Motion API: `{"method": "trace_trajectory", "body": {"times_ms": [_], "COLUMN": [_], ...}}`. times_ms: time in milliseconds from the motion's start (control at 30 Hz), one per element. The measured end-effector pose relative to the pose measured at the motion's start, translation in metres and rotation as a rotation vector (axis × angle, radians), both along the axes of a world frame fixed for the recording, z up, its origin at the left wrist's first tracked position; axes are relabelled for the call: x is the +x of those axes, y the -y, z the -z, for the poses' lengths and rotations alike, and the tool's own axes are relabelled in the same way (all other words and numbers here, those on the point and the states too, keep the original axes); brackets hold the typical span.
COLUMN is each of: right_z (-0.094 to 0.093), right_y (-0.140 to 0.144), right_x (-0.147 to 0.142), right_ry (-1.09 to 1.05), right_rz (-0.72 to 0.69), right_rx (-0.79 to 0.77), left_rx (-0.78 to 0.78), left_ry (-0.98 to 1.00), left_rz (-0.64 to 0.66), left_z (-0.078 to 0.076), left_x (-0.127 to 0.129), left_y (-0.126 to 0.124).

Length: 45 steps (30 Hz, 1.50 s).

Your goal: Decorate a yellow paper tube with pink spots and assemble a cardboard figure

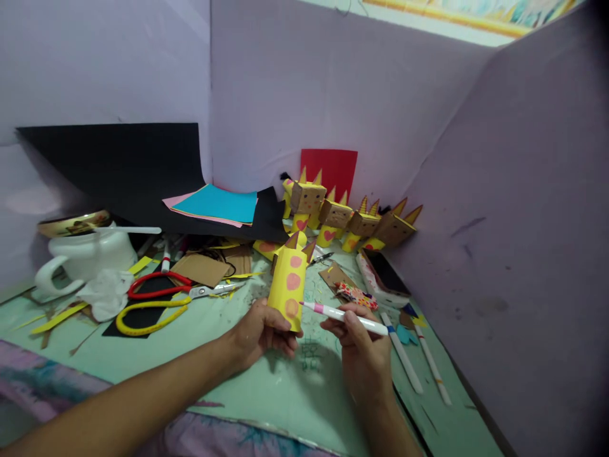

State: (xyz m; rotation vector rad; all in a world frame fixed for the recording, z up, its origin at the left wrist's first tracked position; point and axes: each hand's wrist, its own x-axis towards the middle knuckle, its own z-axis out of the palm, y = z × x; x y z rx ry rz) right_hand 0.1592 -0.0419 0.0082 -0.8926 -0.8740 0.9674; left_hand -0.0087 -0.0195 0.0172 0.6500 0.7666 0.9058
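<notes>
Near the front middle of the desk (285, 393), the left hand (259, 336) is closed around the lower end of a yellow paper tube (288, 285), holding it upright and slightly tilted just above the surface. The tube carries pink spots down its front and two brown pointed ears at its top. The right hand (361, 346) grips a pink marker (345, 315) in a writing hold, its pink tip just beside the lowest spot near the tube's base (whether it touches the paper cannot be told). By the look of it, the step in hand is colouring or adding spots to the tube; the next move would call for a steady left grip while the tip is pressed lightly onto the curved paper, which could dent if squeezed.

The desk has a pale green top, marked and cluttered. To the left lie red-handled scissors (178, 287), a yellow loop (143, 317), a white jug (85, 257) and crumpled tissue (107, 293). Two more markers (419, 358) lie to the right beside a phone (383, 273). Behind, a row of finished cardboard-headed figures (352, 219) stands against the wall, before a red sheet (333, 168); black paper (124, 165) and blue paper (219, 204) lie at the back left. Lilac partition walls (333, 95) close in the corner.
</notes>
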Motion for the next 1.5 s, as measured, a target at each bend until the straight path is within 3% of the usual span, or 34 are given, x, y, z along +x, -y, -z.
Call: {"method": "trace_trajectory", "body": {"times_ms": [167, 567, 800, 1000, 1200, 1400, 1500], "right_z": [-0.001, 0.007, 0.011, 0.011, 0.013, 0.011, 0.012], "right_y": [0.0, -0.001, -0.002, -0.002, -0.002, 0.0, 0.001], "right_x": [0.001, 0.01, 0.014, 0.013, 0.015, 0.015, 0.015], "right_ry": [0.086, 0.422, 0.365, 0.456, 0.367, 0.51, 0.435], "right_rz": [0.024, 0.04, 0.051, 0.036, 0.091, 0.117, 0.089], "right_rx": [-0.022, 0.118, 0.15, 0.207, 0.248, 0.279, 0.314], "left_rx": [0.01, -0.02, -0.031, -0.041, -0.039, -0.039, -0.04], "left_ry": [0.052, 0.047, 0.052, 0.063, 0.079, 0.063, 0.051], "left_rz": [0.035, 0.026, 0.023, 0.022, 0.02, 0.008, 0.005], "left_z": [-0.001, -0.003, -0.003, -0.001, 0.0, -0.001, -0.002], "left_x": [-0.002, -0.003, -0.002, -0.002, -0.002, -0.002, -0.001], "left_y": [0.0, -0.001, 0.0, 0.0, 0.0, 0.001, 0.001]}}
